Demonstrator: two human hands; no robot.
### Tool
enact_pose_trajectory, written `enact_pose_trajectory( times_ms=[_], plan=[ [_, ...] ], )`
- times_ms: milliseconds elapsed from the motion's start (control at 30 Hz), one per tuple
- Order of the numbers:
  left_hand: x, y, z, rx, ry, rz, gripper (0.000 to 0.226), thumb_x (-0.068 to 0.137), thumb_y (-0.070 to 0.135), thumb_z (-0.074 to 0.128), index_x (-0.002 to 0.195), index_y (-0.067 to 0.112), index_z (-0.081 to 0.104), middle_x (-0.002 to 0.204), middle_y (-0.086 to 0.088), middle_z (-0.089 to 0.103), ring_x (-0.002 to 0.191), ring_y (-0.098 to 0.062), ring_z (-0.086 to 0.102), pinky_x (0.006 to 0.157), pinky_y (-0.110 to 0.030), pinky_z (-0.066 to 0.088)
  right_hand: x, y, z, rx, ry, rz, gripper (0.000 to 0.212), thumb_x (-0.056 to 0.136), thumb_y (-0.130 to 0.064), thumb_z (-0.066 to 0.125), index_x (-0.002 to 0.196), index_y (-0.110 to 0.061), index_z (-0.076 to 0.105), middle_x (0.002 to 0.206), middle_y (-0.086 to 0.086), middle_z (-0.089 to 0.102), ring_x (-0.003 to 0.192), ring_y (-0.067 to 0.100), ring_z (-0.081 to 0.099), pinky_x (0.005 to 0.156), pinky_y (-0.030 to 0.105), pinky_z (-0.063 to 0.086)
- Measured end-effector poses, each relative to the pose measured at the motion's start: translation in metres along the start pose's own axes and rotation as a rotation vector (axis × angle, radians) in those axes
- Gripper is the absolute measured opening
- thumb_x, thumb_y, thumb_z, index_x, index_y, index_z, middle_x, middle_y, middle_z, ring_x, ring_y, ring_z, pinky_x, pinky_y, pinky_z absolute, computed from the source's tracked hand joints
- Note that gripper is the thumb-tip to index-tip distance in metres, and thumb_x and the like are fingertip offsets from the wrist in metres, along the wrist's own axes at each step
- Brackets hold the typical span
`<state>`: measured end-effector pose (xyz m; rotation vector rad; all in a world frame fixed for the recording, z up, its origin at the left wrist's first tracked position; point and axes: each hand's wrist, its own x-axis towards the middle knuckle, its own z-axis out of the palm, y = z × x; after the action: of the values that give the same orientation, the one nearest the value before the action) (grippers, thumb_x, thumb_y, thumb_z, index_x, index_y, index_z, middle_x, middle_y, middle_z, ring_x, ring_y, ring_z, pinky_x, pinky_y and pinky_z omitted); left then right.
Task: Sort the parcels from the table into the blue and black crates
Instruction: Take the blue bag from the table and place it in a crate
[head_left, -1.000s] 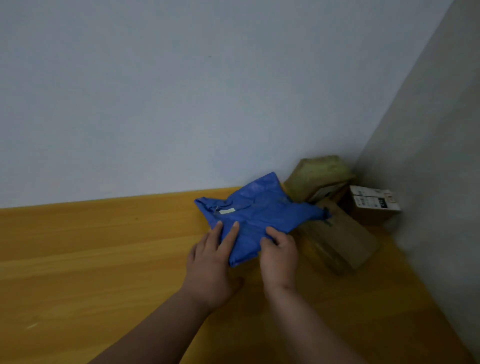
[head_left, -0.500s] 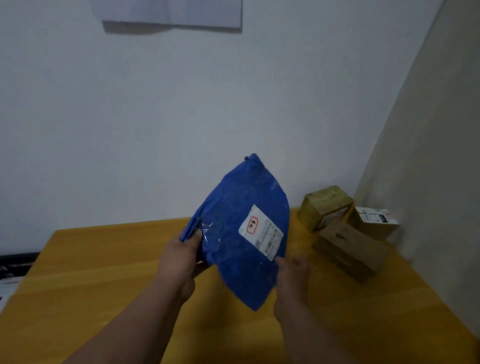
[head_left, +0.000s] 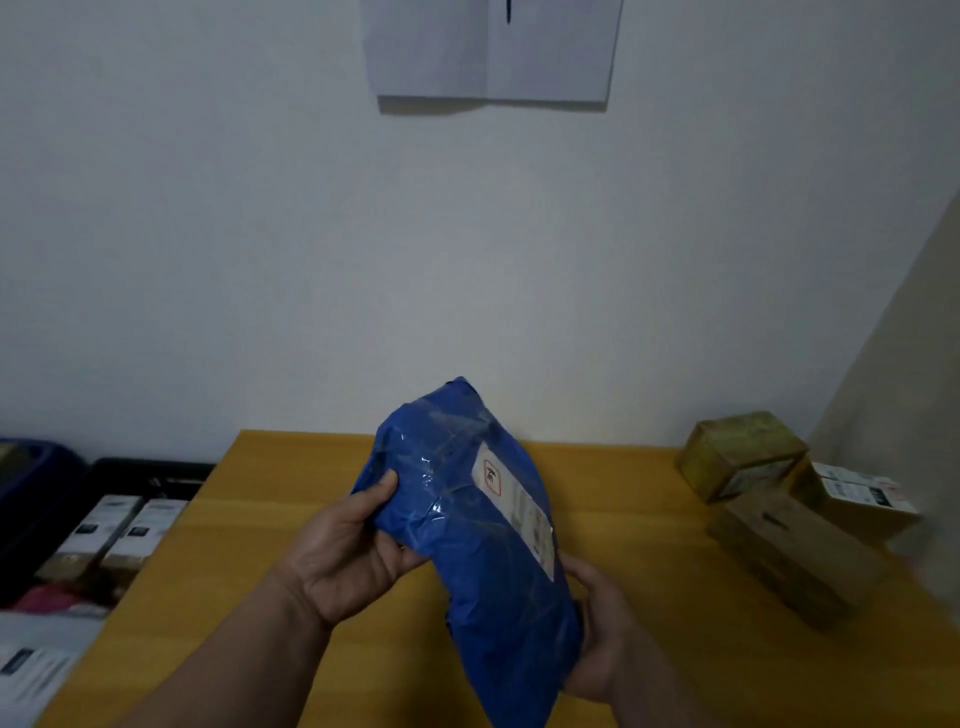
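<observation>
The room is dim, with a cool bluish tint on the wall (head_left: 260, 260). A soft shadow lies under the paper sheet (head_left: 493, 47) on the wall, so light comes from above. Small glare spots shine on the wrinkled plastic of the blue parcel (head_left: 467, 519). The cardboard boxes (head_left: 779, 519) at the table's right edge are blurred. Straight lines bend near the picture's edges.

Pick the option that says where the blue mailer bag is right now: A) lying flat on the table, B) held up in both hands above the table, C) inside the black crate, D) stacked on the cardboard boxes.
B: the blue mailer bag is gripped by the left hand and right hand, raised above the table.
</observation>
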<state>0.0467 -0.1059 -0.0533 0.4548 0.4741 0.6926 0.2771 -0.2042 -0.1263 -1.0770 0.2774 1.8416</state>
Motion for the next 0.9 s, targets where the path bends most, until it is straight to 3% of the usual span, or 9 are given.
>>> enact_pose_trajectory(
  times_ms=[100,167,267,400,733,900],
  plan=[
    [-0.010,-0.001,-0.013,0.033,0.054,0.010,0.046,0.091,0.019,0.051,0.136,0.011,0.051,0.135,-0.021,0.055,0.119,-0.041,0.057,0.082,-0.058,0.054,0.000,-0.005,-0.003,-0.018,-0.017,-0.139,0.043,0.074,-0.019,0.073,0.114,-0.003,0.069,0.105,0.023,0.071,0.088,0.044,0.070,0.070,0.050,0.057],
    [-0.011,-0.004,-0.020,0.062,0.183,0.067,0.042,0.091,0.016,0.052,0.133,0.012,0.053,0.128,-0.019,0.061,0.111,-0.039,0.063,0.077,-0.055,0.057,-0.004,-0.011,-0.006,-0.008,-0.039,-0.257,0.043,0.075,-0.014,0.069,0.116,-0.001,0.067,0.104,0.024,0.071,0.083,0.043,0.071,0.062,0.048,0.058],
    [-0.010,-0.015,-0.029,0.144,0.417,0.167,0.030,0.095,0.010,0.051,0.123,0.018,0.060,0.115,-0.015,0.070,0.099,-0.033,0.070,0.065,-0.045,0.060,-0.009,-0.022,-0.017,-0.053,-0.047,-0.440,0.044,0.079,-0.008,0.065,0.123,-0.008,0.064,0.112,0.021,0.070,0.093,0.041,0.070,0.068,0.052,0.058],
    [-0.006,-0.033,-0.030,0.192,0.570,0.254,0.026,0.095,0.006,0.052,0.114,0.019,0.063,0.107,-0.012,0.073,0.094,-0.030,0.071,0.066,-0.040,0.058,-0.013,-0.031,-0.027,-0.138,0.041,-0.615,0.044,0.088,0.000,0.062,0.125,-0.023,0.060,0.118,0.015,0.068,0.105,0.041,0.065,0.084,0.063,0.053],
    [-0.024,-0.029,-0.043,0.241,0.689,0.359,0.023,0.094,0.009,0.055,0.110,0.021,0.066,0.106,-0.009,0.073,0.099,-0.031,0.068,0.069,-0.040,0.056,-0.012,-0.022,-0.008,-0.217,0.093,-0.702,0.037,0.092,0.003,0.057,0.116,-0.026,0.061,0.111,0.009,0.070,0.099,0.035,0.068,0.069,0.049,0.059],
    [-0.047,0.001,-0.067,0.252,0.712,0.378,0.019,0.094,0.025,0.059,0.110,0.022,0.068,0.105,-0.006,0.074,0.100,-0.027,0.068,0.069,-0.038,0.056,0.005,0.001,0.028,-0.266,0.134,-0.745,0.038,0.093,0.002,0.057,0.110,-0.031,0.061,0.110,0.007,0.070,0.097,0.034,0.069,0.075,0.054,0.058]
  ],
)
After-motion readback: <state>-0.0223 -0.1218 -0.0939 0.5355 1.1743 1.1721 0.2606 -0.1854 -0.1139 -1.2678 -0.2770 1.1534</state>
